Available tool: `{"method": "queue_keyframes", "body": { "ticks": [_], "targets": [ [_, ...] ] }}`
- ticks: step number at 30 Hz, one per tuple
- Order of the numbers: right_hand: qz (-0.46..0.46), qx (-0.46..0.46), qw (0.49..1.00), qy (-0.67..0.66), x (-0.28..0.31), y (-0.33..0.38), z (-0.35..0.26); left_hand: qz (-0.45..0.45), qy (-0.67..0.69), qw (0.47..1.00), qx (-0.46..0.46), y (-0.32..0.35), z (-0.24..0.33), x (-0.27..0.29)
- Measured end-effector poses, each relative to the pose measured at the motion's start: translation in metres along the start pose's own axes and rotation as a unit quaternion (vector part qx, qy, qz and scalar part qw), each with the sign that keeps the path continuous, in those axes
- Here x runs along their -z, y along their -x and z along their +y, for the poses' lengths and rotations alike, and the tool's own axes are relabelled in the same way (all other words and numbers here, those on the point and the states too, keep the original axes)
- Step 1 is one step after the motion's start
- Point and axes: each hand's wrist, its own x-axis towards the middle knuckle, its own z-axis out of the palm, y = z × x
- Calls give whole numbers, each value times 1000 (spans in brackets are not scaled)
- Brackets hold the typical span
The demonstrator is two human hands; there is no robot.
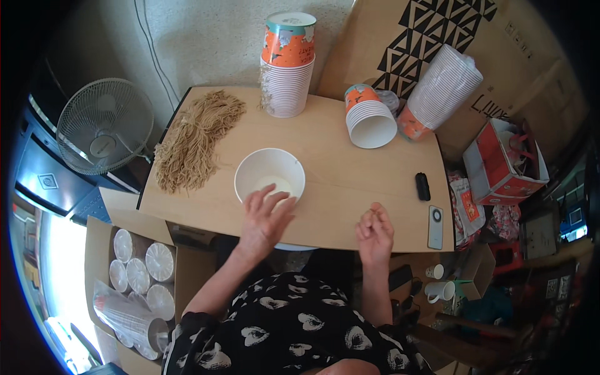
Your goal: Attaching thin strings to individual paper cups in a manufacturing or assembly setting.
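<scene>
Red carton (pixel 500 164) right of table, brown patterned box (pixel 437 31) behind

Left hand (pixel 265 215) spread flat; right hand (pixel 374 232) loosely curled.

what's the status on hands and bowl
Left hand open, fingers on the bowl rim. Right hand loosely curled, off the bowl, contents unclear. Noodles lie to the left; nothing blocking.

- A light wooden table (pixel 337 194) carried everything.
- On it lay a heap of tan strings (pixel 195 139), a white paper bowl (pixel 269 174), two cup stacks (pixel 287 65) (pixel 369 115), a black remote (pixel 423 186) and a phone (pixel 435 227).
</scene>
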Motion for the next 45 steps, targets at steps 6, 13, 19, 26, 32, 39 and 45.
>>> {"method": "queue_keyframes", "body": {
  "ticks": [6, 13, 19, 26, 32, 39, 45],
  "targets": [
    [-4, -32, 999, -5, -19, 2, 31, -143, 414, 890, 128, 3, 55, -29],
    [-31, -45, 998, -12, -21, 4, 44, -249, 576, 700, 341, 39, 25, -41],
    [-32, -90, 953, 287, 9, 4, 49, -251, 522, 728, 367, 74, 6, -21],
    [-278, -135, 797, 520, -15, 11, 48, -232, 388, 866, 214, 78, 19, -14],
    [-310, -43, 784, 536, -20, 26, 73, -199, 345, 899, 183, 68, 18, -9],
    [-255, -148, 780, 551, -26, 28, 63, -207, 486, 783, 329, 75, -4, -6],
    [-188, -148, 826, 511, -33, 32, 65, -214, 550, 722, 362, 76, -11, -5]
  ]
}}
